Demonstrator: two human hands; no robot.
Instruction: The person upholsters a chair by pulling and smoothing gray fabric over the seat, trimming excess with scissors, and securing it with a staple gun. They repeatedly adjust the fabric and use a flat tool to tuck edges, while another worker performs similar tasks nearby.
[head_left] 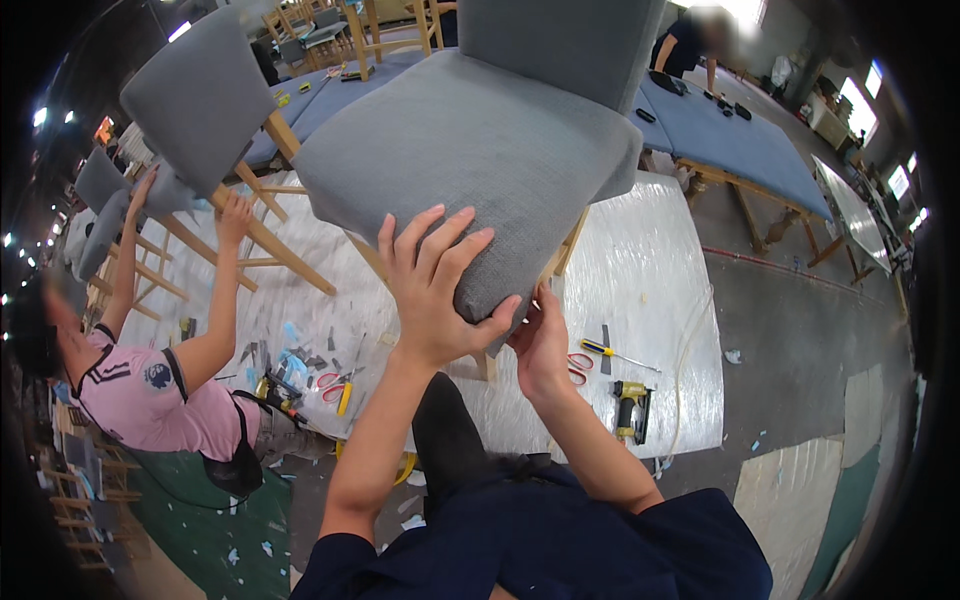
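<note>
A grey upholstered chair with wooden legs stands in front of me on a film-covered table. My left hand lies spread over the near corner of its seat, fingers apart on top and thumb toward the edge. Below that same corner, my right hand has its fingers closed at the lower edge of the grey fabric. Its fingertips are partly hidden by the corner, and the fabric hangs loose there.
Right of the chair lie red-handled scissors, a screwdriver and a staple gun. On the left, a co-worker in pink handles another grey chair. Scraps and more scissors lie between us. Blue-topped tables stand behind.
</note>
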